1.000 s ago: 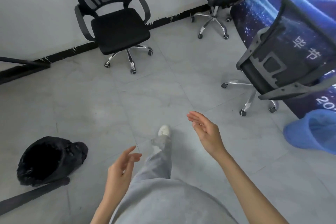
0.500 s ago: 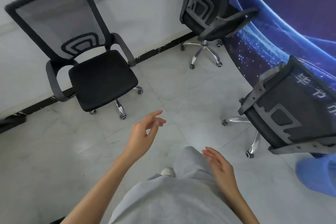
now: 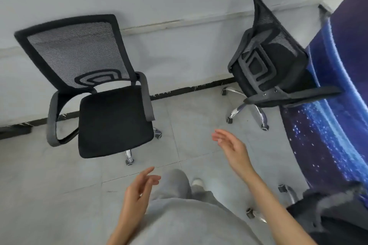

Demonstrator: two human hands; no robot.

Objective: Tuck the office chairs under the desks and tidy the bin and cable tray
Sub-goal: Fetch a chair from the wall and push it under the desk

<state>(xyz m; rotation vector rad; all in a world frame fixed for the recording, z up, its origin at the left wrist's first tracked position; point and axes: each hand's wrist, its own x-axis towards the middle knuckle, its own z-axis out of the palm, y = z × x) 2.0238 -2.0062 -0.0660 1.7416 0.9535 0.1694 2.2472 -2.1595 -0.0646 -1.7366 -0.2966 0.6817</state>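
Note:
A black mesh-backed office chair (image 3: 111, 119) stands on the left with its back against the white wall and its seat facing me. A second black chair (image 3: 266, 69) stands at the right, pushed against the blue starry panel. Part of a third chair (image 3: 322, 211) shows at the bottom right, close to my right side. My left hand (image 3: 139, 191) hangs low with fingers apart, holding nothing, just below the left chair's front castor. My right hand (image 3: 231, 147) is raised between the two far chairs, fingers spread and empty.
A blue and purple starry curved panel (image 3: 338, 115) fills the right side. A black skirting strip (image 3: 189, 90) runs along the foot of the white wall. Grey floor tiles (image 3: 49, 175) stretch out at the left. My grey trouser leg and white shoe (image 3: 197, 182) are below.
The view has moved closer to the wall and the two far chairs. The nearest right chair slid to the bottom right corner. My hands swapped heights: left dropped, right rose.

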